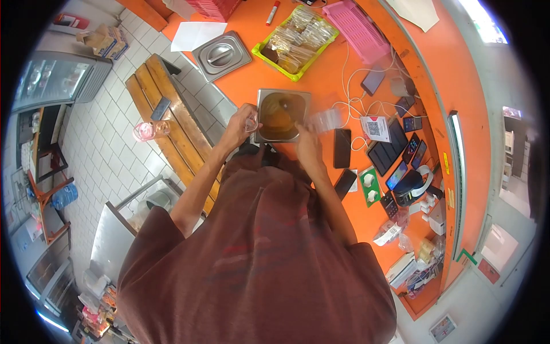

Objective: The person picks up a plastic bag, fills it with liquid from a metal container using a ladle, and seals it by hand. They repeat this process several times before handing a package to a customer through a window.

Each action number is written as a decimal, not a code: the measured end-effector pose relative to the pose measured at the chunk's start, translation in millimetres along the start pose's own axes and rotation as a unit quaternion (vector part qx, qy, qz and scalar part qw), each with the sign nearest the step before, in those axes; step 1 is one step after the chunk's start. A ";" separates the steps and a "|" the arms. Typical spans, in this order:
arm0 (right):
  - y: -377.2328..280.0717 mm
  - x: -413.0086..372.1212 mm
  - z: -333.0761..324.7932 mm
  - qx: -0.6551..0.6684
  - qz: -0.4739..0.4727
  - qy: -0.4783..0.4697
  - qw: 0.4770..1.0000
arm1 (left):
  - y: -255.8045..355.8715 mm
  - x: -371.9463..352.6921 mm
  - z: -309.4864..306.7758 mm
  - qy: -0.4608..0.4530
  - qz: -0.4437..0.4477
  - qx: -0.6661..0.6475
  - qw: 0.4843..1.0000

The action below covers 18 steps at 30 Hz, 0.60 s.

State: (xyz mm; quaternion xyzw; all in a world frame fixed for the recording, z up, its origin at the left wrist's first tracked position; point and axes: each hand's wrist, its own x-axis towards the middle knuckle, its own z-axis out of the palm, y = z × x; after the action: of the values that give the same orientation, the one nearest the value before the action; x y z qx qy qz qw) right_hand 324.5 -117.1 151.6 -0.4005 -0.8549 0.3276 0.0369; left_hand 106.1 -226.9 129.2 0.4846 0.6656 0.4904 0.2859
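A square steel pan (307, 97) of brown-orange liquid stands at the table's near edge, in front of my body. My left hand (240, 127) is closed around a small clear plastic cup (251, 122) beside the pan's left wall. At the pan's right rim is my right hand (306, 141), its fingers curled together; what they hold, if anything, I cannot make out. Just right of that hand lies a blurred stack of clear plastic cups (327, 120). The pan's steel lid (222, 56) with its handle rests on the table at the upper left.
A yellow-green tray (259, 47) holds several filled clear bags. Behind it is a pink basket (358, 31). Phones (342, 148), white cables (362, 102) and a QR-code card (375, 128) crowd the right side. A wooden bench (172, 129) stands left.
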 end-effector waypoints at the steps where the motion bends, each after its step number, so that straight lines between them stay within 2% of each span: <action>1: -3.5 0.6 -3.9 -0.009 0.024 0.033 0.999 | -1.2 -1.1 1.1 -0.002 0.002 0.010 1.000; 2: -2.7 -3.5 -2.7 -0.010 0.027 0.034 0.999 | -1.7 -2.6 2.4 -0.005 0.004 0.009 1.000; 4: -4.1 -8.8 -0.5 -0.032 -0.006 -0.060 0.998 | 4.0 -0.8 -0.2 -0.008 -0.013 0.016 1.000; 5: -4.1 -7.3 0.2 -0.033 -0.004 -0.058 0.998 | 0.3 0.7 -0.2 -0.010 -0.010 0.015 1.000; 7: -8.8 -3.7 -2.7 -0.039 0.009 0.073 0.997 | -5.2 -0.3 0.3 -0.013 0.017 0.007 1.000; 8: -7.1 -4.3 -2.6 -0.038 0.010 0.070 0.997 | -7.2 -4.0 2.5 -0.013 0.013 0.007 1.000; 10: -7.3 -2.3 -2.4 -0.079 0.024 -0.045 0.996 | 2.4 -1.8 -0.6 -0.016 -0.002 0.018 1.000; 14: -13.2 -6.2 -10.7 -0.114 0.013 -0.056 0.992 | -1.4 0.2 3.2 -0.012 -0.007 -0.008 1.000; 16: -16.3 -5.4 -6.7 -0.102 0.036 -0.098 0.989 | 1.6 -0.9 2.5 -0.021 0.030 0.030 0.999; 18: -20.5 -5.8 -4.9 -0.084 0.017 -0.100 0.991 | 4.2 0.8 2.1 -0.023 0.031 0.027 0.999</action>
State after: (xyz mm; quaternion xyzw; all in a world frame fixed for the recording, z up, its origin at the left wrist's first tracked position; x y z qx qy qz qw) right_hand 316.5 -128.1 168.7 -0.3818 -0.8720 0.2933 -0.0882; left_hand 109.1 -225.1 132.4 0.5235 0.6565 0.4697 0.2726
